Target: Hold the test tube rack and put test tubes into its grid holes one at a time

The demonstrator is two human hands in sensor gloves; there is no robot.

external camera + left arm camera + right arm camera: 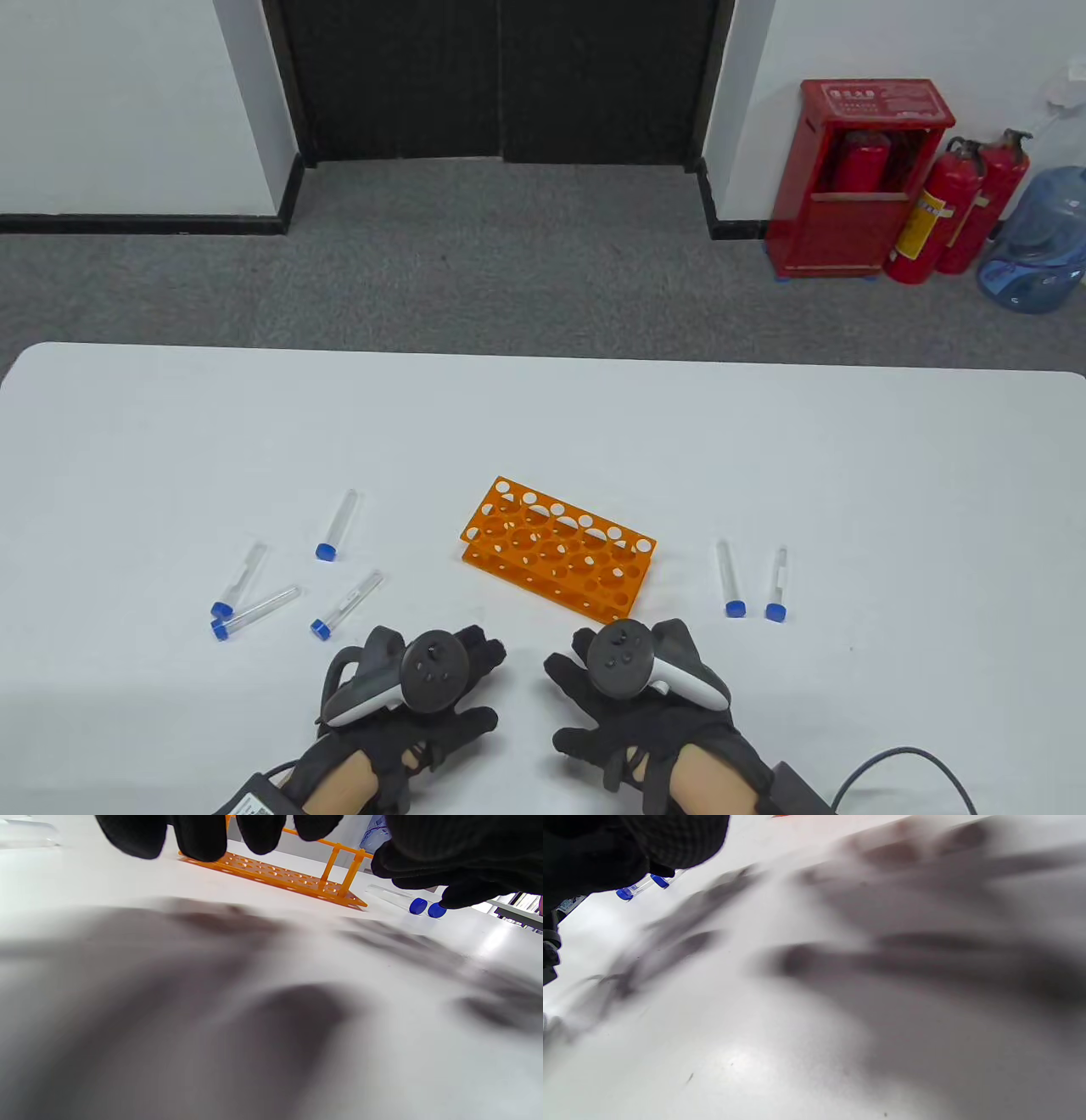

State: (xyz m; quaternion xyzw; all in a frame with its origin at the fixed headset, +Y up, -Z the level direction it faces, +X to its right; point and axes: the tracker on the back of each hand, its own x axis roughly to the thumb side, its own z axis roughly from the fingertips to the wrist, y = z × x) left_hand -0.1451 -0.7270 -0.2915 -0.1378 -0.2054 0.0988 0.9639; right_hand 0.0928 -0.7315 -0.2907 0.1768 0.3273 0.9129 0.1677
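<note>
An orange test tube rack stands empty mid-table; it also shows in the left wrist view. Several clear tubes with blue caps lie flat: a group at the left and two at the right. My left hand and right hand are low over the table near its front edge, below the rack, both empty with fingers spread. The left wrist view shows the fingertips and two blue caps. The right wrist view shows two caps.
The white table stretches wide behind the rack. A black cable runs at the bottom right corner. Beyond the table are grey carpet, a red extinguisher cabinet and a water bottle.
</note>
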